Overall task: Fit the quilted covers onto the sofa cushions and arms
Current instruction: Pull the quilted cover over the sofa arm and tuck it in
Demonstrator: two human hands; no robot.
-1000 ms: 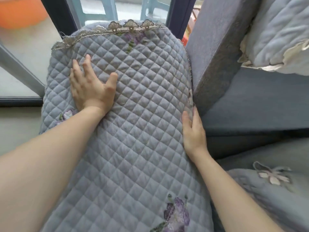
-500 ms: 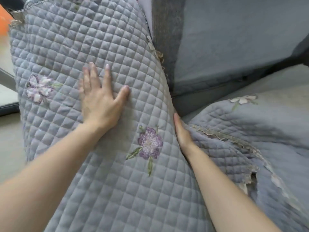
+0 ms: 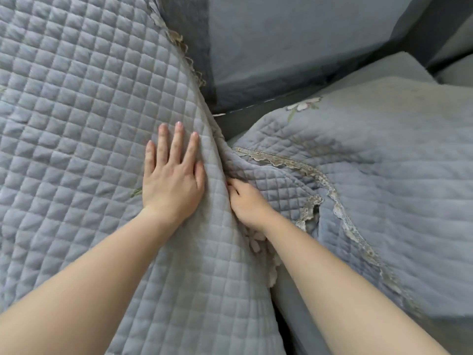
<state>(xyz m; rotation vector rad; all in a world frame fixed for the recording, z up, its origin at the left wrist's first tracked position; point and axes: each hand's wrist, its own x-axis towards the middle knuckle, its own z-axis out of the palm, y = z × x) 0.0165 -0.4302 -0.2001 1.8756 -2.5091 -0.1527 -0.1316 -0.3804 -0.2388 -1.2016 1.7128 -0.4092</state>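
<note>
Both hands have slid down the arm cover [image 3: 89,124] toward the sofa's front edge. The left hand [image 3: 172,185] still lies flat, fingers spread; the right hand [image 3: 247,202] has curled into the crease beside the seat cover [image 3: 384,162], probably tucking. Its fingertips are buried, so whether it pinches cloth I cannot tell. The back cushion [image 3: 294,39] remains bare.

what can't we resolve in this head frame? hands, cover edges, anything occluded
Head view, all items:
- Right hand fingertips: tucked into the fold between the arm cover and the seat cover; grip cannot be told.
- Sofa arm: wholly hidden beneath the arm cover.
- Arm cover: cut off by the left and bottom edges.
- Left hand: flat, fully visible.
</note>
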